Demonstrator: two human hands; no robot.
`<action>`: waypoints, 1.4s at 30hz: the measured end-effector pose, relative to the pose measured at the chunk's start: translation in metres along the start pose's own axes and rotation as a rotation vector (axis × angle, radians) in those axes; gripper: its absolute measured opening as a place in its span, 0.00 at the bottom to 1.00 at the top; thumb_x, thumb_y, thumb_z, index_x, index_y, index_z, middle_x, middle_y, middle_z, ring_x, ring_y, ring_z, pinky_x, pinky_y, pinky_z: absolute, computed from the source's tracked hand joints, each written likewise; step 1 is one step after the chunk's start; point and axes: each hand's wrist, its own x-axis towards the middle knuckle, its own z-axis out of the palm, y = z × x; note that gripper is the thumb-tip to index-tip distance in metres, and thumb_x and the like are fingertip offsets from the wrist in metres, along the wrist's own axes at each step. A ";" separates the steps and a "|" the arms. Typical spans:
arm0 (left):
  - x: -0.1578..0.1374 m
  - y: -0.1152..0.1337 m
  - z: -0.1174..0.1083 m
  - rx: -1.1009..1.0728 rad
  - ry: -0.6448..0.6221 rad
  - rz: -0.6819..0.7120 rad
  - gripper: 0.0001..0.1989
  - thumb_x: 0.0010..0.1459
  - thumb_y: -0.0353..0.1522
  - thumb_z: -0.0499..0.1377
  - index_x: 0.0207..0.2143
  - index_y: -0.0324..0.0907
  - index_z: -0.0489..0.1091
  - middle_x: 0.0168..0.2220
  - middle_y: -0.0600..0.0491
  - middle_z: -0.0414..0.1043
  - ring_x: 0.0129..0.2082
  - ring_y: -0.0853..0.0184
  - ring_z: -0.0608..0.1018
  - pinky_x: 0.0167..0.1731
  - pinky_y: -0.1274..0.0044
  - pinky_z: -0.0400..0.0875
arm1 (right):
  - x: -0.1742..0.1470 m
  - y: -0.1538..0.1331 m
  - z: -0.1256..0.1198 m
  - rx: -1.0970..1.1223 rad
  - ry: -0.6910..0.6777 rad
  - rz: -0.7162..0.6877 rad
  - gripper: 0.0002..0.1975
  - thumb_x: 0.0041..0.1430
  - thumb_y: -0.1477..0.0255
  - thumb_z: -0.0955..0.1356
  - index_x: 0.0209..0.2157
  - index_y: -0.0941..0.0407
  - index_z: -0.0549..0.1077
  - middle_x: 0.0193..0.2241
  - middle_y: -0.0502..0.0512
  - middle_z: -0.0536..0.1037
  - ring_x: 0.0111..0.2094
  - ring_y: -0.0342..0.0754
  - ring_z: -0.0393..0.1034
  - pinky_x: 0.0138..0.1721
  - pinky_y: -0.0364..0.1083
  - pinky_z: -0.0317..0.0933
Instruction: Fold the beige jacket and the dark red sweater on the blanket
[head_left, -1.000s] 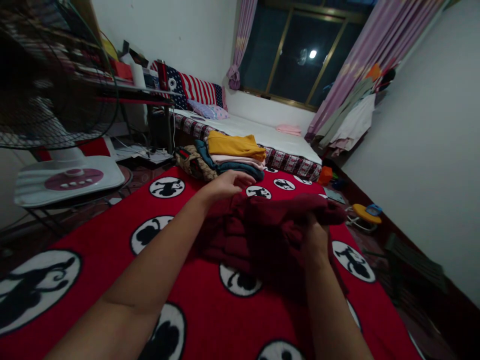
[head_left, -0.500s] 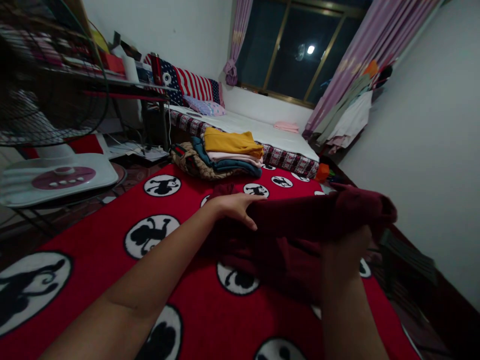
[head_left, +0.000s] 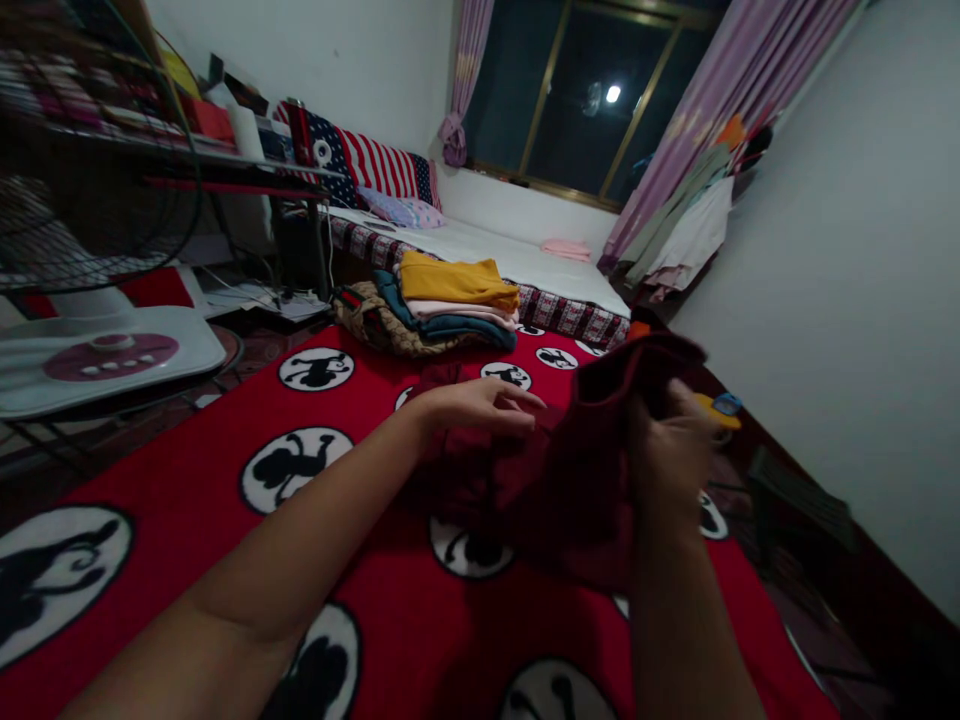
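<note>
A dark maroon garment (head_left: pixel 555 490) lies partly on the red blanket (head_left: pixel 442 650), its right part lifted and folding over. My right hand (head_left: pixel 671 440) is closed on that raised part, and an open, tube-like edge of the cloth shows just left of it. Motion blurs the right fingers somewhat. My left hand (head_left: pixel 484 405) rests over the garment's left side with its fingers stretched out to the right, apart from the raised fold. Whether the left palm touches the cloth cannot be made out.
Beyond the garment sits a stack of folded clothes (head_left: pixel 457 285), yellow on top, beside a patterned brown cloth (head_left: pixel 390 325). A fan (head_left: pixel 105 345) stands at the left near a cluttered desk (head_left: pixel 292 170). Behind is a second bed (head_left: pixel 495 245); a dark green stool (head_left: pixel 802 500) is at right.
My right hand has brought the raised part of the garment leftward, folding it toward the middle. My left hand has stayed nearly in place, its fingers now closer together.
</note>
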 end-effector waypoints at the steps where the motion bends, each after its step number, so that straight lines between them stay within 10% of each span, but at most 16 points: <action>1: 0.002 -0.009 -0.001 -0.088 0.011 -0.093 0.29 0.49 0.48 0.65 0.49 0.40 0.71 0.39 0.45 0.79 0.38 0.60 0.81 0.39 0.72 0.74 | 0.003 0.020 0.008 0.003 -0.119 0.117 0.07 0.47 0.68 0.70 0.27 0.57 0.73 0.22 0.49 0.73 0.25 0.45 0.66 0.24 0.42 0.61; 4: 0.001 -0.035 -0.006 -0.354 0.168 -0.349 0.33 0.57 0.55 0.51 0.52 0.38 0.66 0.40 0.40 0.78 0.38 0.60 0.81 0.39 0.73 0.73 | 0.006 0.075 0.028 0.009 -0.397 0.481 0.09 0.44 0.71 0.70 0.31 0.58 0.74 0.25 0.52 0.77 0.24 0.48 0.70 0.21 0.43 0.63; 7: -0.009 -0.041 -0.009 -0.317 0.200 -0.368 0.37 0.57 0.58 0.46 0.56 0.39 0.61 0.41 0.41 0.77 0.37 0.60 0.81 0.36 0.73 0.73 | 0.000 0.102 0.035 0.014 -0.440 0.558 0.18 0.44 0.72 0.70 0.40 0.58 0.73 0.34 0.57 0.80 0.31 0.51 0.75 0.27 0.46 0.69; 15: -0.053 0.012 0.048 0.754 -0.225 0.068 0.22 0.45 0.50 0.65 0.38 0.45 0.75 0.35 0.50 0.77 0.35 0.60 0.78 0.31 0.75 0.68 | 0.004 0.105 0.023 -0.028 -0.553 0.303 0.15 0.43 0.76 0.70 0.37 0.57 0.78 0.37 0.56 0.82 0.40 0.53 0.76 0.46 0.54 0.68; 22: -0.059 -0.010 0.108 1.240 -0.047 0.146 0.15 0.48 0.32 0.63 0.40 0.40 0.72 0.39 0.43 0.74 0.37 0.55 0.77 0.32 0.70 0.70 | 0.009 0.110 0.026 0.144 -0.313 0.397 0.22 0.38 0.73 0.72 0.40 0.57 0.79 0.40 0.56 0.81 0.45 0.55 0.74 0.53 0.57 0.64; 29: -0.033 0.008 0.014 0.453 0.333 0.072 0.08 0.42 0.29 0.56 0.29 0.41 0.71 0.28 0.54 0.73 0.30 0.65 0.76 0.32 0.77 0.71 | 0.004 0.113 0.032 0.424 -0.122 0.507 0.35 0.38 0.70 0.74 0.53 0.53 0.70 0.56 0.57 0.71 0.53 0.54 0.69 0.47 0.50 0.69; 34: -0.022 -0.015 -0.033 -0.214 0.579 -0.145 0.18 0.43 0.39 0.61 0.37 0.41 0.67 0.31 0.54 0.71 0.26 0.68 0.75 0.28 0.74 0.74 | -0.002 0.100 0.038 0.404 -0.272 0.709 0.30 0.47 0.67 0.73 0.54 0.53 0.66 0.48 0.59 0.76 0.33 0.47 0.77 0.28 0.41 0.68; 37: -0.021 -0.028 -0.026 -0.035 0.529 -0.206 0.24 0.47 0.48 0.61 0.41 0.40 0.68 0.38 0.49 0.73 0.34 0.64 0.77 0.33 0.72 0.75 | -0.001 0.094 0.039 0.335 -0.422 0.708 0.25 0.51 0.62 0.72 0.50 0.56 0.69 0.37 0.58 0.79 0.28 0.44 0.76 0.26 0.39 0.65; 42: -0.028 -0.014 0.003 0.966 0.684 -0.171 0.27 0.47 0.52 0.61 0.40 0.40 0.72 0.45 0.42 0.71 0.47 0.52 0.74 0.43 0.67 0.70 | -0.006 0.078 0.043 0.128 -0.563 0.469 0.21 0.51 0.54 0.70 0.35 0.58 0.75 0.31 0.57 0.80 0.30 0.47 0.74 0.29 0.42 0.65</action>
